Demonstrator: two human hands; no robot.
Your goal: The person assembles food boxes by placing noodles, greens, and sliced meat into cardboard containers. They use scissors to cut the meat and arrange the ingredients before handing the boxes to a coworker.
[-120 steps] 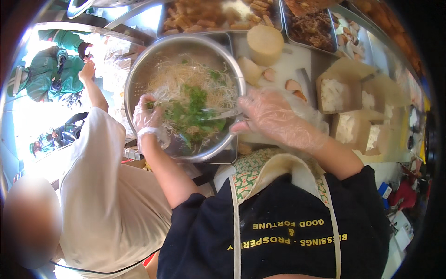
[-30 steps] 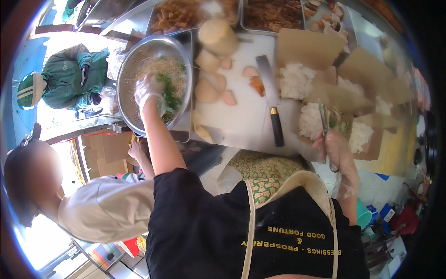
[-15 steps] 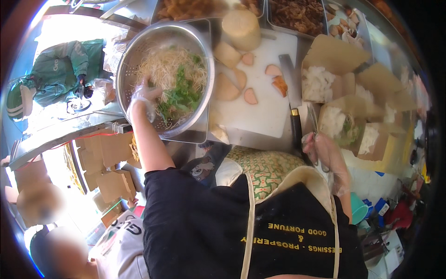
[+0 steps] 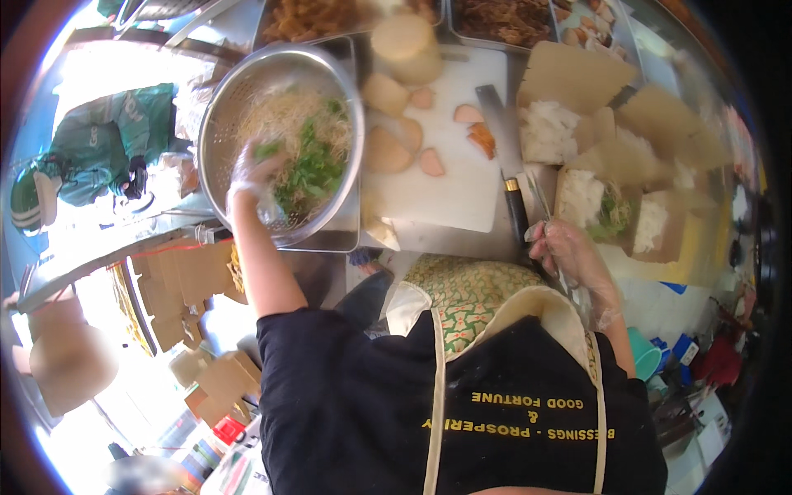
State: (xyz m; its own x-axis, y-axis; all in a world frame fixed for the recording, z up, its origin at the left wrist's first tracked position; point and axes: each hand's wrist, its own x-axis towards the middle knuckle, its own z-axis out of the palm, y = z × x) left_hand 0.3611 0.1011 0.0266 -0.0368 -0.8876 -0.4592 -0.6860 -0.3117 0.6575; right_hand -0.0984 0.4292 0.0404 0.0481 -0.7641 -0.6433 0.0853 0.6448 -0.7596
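Note:
My left hand (image 4: 252,177), in a clear plastic glove, reaches into a large steel colander bowl (image 4: 219,124) and closes on pale noodles mixed with green herbs (image 4: 309,157). My right hand (image 4: 569,256), also gloved, hangs at the counter's near edge beside the black handle of a cleaver (image 4: 507,161); a thin metal tool, perhaps tongs, shows by its fingers, and its grip is unclear. The cleaver lies on a white cutting board (image 4: 462,198) with pale sliced pieces (image 4: 388,153). Open brown paper boxes (image 4: 577,194) holding rice and greens stand to the right.
Steel trays of cooked food (image 4: 322,16) line the far edge. A round pale block (image 4: 404,41) sits on the board's far corner. Folded cardboard boxes (image 4: 177,289) are stacked below the counter at left. A person in green (image 4: 99,153) stands beyond the counter; another person (image 4: 70,355) is at lower left.
My left hand has gone deeper into the colander and gathered noodles. My right hand has stayed at the counter's near edge, after working over the boxes a second ago. The view shifted slightly.

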